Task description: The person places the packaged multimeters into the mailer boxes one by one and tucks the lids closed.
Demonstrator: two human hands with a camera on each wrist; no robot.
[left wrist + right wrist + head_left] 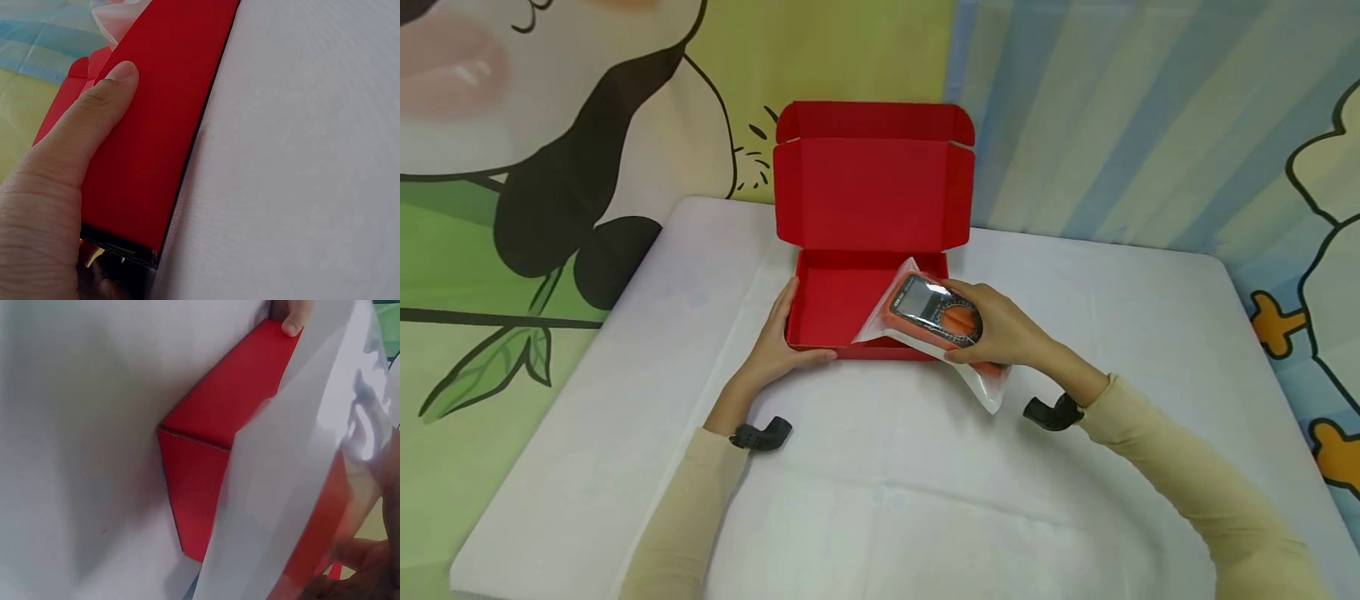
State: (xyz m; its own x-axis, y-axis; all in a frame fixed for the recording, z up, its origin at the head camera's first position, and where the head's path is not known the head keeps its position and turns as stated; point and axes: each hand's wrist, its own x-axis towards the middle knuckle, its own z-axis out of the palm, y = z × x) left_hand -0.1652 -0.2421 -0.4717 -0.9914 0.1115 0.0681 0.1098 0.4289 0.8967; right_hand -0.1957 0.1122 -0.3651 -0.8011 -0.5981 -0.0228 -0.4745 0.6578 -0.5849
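A red cardboard box (827, 304) lies on the table with its lid (872, 196) raised at the back. My left hand (772, 343) holds the box's near left corner, its fingers along the left side. In the left wrist view the thumb (103, 103) presses the front wall. Over the box's right part, my right hand (1003, 329) grips an orange and black multimeter (925, 307) in a clear plastic bag (988, 390). The meter is tilted, its screen and dial facing up. In the right wrist view the bag (269, 469) hides much of the box.
A white cloth (887, 517) covers the table. Behind it hang a cartoon-printed backdrop (850, 50) and a striped one (1120, 117). A black camera mount sits on each wrist.
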